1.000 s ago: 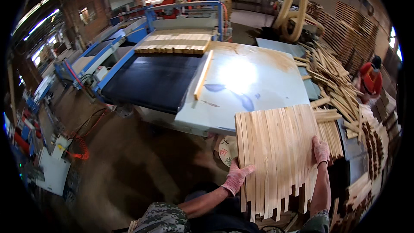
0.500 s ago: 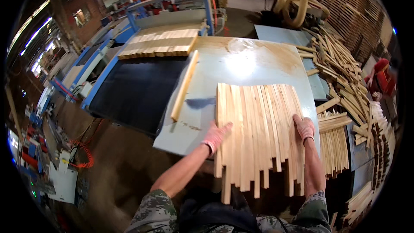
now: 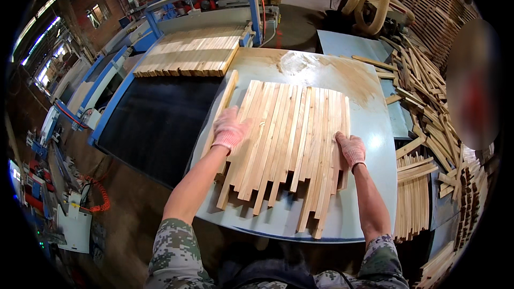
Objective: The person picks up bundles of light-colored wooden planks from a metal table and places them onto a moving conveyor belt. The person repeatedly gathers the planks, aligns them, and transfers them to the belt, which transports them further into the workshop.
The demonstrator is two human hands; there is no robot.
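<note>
Grip: left hand (image 3: 230, 130) and right hand (image 3: 350, 150) open, flat on wooden slats (image 3: 289, 139) | light-blue table (image 3: 369, 128)

- A single head-worn fisheye view looked steeply down from above the person's chest.
- It faced forward over the table (image 3: 369, 128), close to it, with both forearms entering from the lower edge.
- Beyond the fingers, straight machine edges bent toward the dark rim.
</note>
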